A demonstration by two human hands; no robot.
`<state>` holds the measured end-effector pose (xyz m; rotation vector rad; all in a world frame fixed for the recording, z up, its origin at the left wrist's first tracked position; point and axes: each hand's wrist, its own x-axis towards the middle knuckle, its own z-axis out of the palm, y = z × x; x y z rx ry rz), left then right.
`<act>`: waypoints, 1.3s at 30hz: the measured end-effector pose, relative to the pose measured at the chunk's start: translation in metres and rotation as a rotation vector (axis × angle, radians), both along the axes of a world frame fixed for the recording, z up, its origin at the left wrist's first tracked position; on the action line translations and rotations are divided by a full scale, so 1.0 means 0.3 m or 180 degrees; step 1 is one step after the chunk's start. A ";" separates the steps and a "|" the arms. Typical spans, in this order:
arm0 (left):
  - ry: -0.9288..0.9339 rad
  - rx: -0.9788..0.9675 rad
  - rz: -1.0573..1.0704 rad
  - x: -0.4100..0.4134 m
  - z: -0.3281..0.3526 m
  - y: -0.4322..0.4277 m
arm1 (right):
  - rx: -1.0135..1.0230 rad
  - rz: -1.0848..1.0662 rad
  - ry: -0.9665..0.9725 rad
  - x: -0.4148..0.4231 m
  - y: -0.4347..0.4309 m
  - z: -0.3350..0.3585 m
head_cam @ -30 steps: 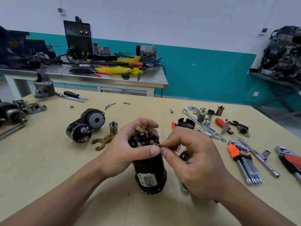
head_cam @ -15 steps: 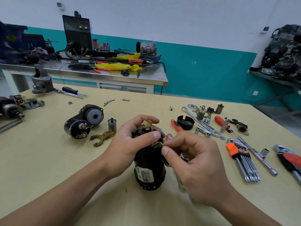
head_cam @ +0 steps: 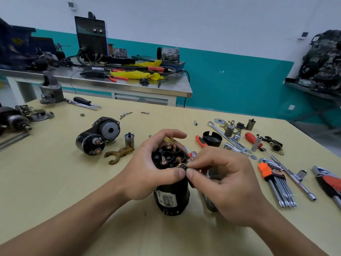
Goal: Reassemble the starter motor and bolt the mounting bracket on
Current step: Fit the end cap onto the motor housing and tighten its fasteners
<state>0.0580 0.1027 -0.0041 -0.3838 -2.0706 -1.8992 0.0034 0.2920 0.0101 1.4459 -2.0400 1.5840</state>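
A black cylindrical starter motor body [head_cam: 172,197] stands upright on the yellow table [head_cam: 55,182], brush holder end up, with copper leads and brass brushes showing. My left hand [head_cam: 153,167] grips its top, thumb across the front and fingers curled over the far rim. My right hand [head_cam: 227,183] pinches a small brass brush [head_cam: 182,165] at the holder's right edge, thumb and forefinger tip to tip with my left thumb. The solenoid and drive housing [head_cam: 97,137] lies to the left, next to a brown shift fork [head_cam: 120,154] and a small metal cylinder [head_cam: 129,138]. A black end cap [head_cam: 212,139] sits behind my right hand.
Wrenches, sockets and small parts [head_cam: 234,133] lie at the right rear, with an orange hex key set [head_cam: 276,180] and red-handled tool [head_cam: 330,183] further right. A red-handled screwdriver [head_cam: 201,141] lies near the cap. Another starter [head_cam: 14,119] sits at far left. A steel bench [head_cam: 110,82] stands behind.
The motor body has tilted a little so its brush holder faces me more. My right fingers stay pinched on the brush at the holder's right edge. The view has shifted slightly.
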 end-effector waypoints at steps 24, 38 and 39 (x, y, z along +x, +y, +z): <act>-0.0098 -0.0330 -0.0309 -0.003 0.010 -0.029 | 0.0329 0.0831 -0.0764 -0.090 0.029 -0.020; 0.0064 -0.0370 -0.0074 -0.007 -0.020 0.018 | 0.0397 0.0053 0.0854 -0.036 0.040 0.020; 0.0066 -0.0349 -0.0083 -0.009 -0.022 0.018 | 0.0393 0.0061 0.0928 -0.033 0.036 0.020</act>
